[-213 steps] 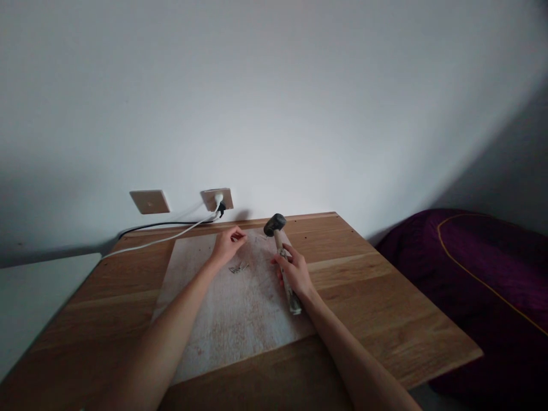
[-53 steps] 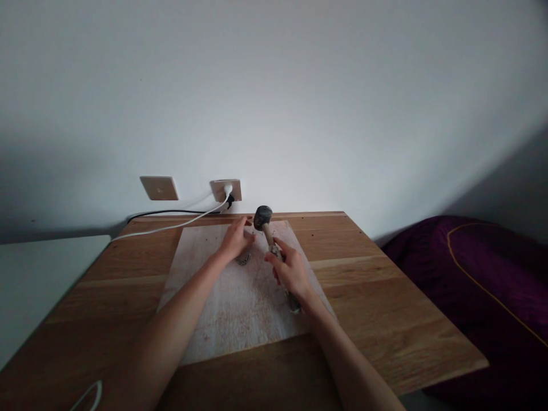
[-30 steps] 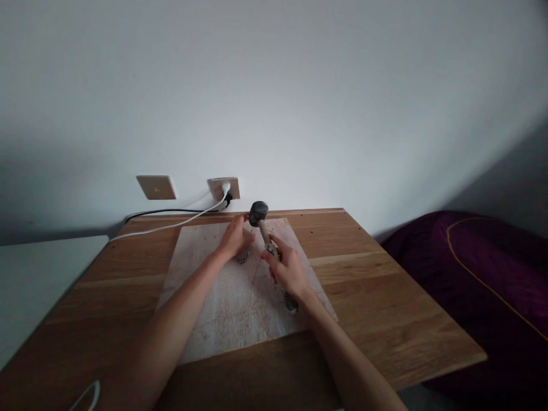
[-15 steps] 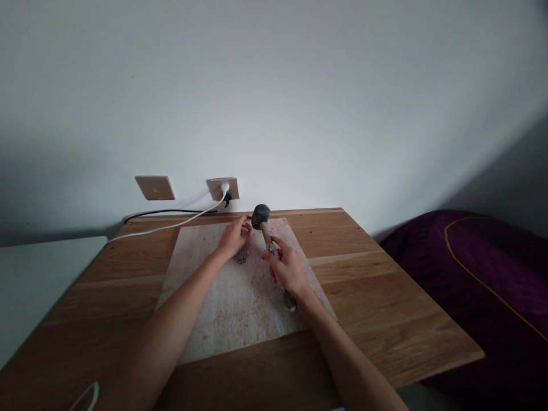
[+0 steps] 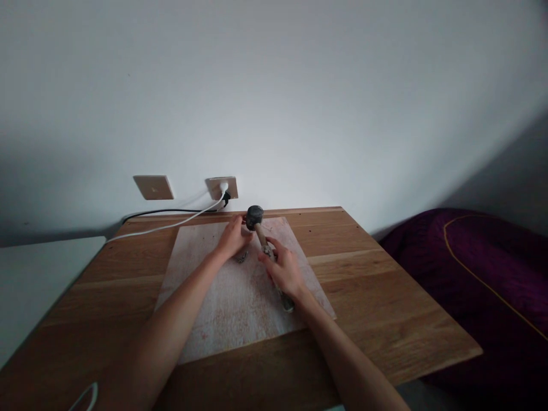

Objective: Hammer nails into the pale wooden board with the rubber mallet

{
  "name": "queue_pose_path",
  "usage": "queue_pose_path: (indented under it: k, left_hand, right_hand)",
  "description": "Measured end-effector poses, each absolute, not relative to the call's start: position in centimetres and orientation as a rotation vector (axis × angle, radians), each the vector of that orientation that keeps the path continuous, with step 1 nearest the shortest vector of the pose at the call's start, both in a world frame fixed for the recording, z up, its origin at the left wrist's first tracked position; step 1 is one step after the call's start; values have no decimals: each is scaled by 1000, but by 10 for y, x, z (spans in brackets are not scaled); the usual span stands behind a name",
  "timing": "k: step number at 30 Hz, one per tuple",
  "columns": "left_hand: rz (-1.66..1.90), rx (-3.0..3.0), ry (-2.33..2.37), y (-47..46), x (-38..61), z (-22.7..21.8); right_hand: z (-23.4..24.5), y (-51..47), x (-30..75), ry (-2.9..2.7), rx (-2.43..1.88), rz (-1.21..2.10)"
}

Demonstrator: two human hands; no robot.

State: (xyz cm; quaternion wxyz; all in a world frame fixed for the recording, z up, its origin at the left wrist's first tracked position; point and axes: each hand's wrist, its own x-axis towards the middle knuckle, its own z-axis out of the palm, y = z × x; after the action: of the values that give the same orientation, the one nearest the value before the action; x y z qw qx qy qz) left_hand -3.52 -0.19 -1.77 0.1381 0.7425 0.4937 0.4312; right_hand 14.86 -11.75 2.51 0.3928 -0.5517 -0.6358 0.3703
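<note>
My right hand (image 5: 284, 268) is closed around the handle of a mallet (image 5: 254, 217) with a dark, rounded head and a worn wooden handle. The mallet head is over the far part of a whitish, scuffed board (image 5: 231, 311). Close to that head, my left hand (image 5: 232, 236) has its fingers curled together in a pinch. Whatever sits between those fingertips is hidden by the hand and the mallet head. Just below my left hand, a small dark metallic item or cluster (image 5: 242, 257) lies on the board, too small to name.
The board rests on a wooden table (image 5: 377, 297) against a white wall (image 5: 321, 103). A socket (image 5: 231, 188) holds a white plug, and its white cable (image 5: 158, 229) runs left along the table's back. A white surface (image 5: 43, 274) adjoins at left; a purple cushion-like thing (image 5: 483, 274) is at right.
The mallet head has come slightly down and left, closer to my left fingers. My right hand moved a little with it; my left hand stays nearly in place.
</note>
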Motion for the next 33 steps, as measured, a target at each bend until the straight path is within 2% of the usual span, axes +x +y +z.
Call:
queue_pose_path:
  k: [14,25,33]
  left_hand:
    - [1137,2086,1337,-3,-37,-16]
    - [1264,2149,1441,-2,-35,-18]
    - [1131,2095,1391,-2,-37,-15]
  right_hand:
    - [22,-117,149,-1488,-1308,993]
    - [24,-118,146,-1591,-1354,997]
    - [21,-116,147,-1503,-1328,1017]
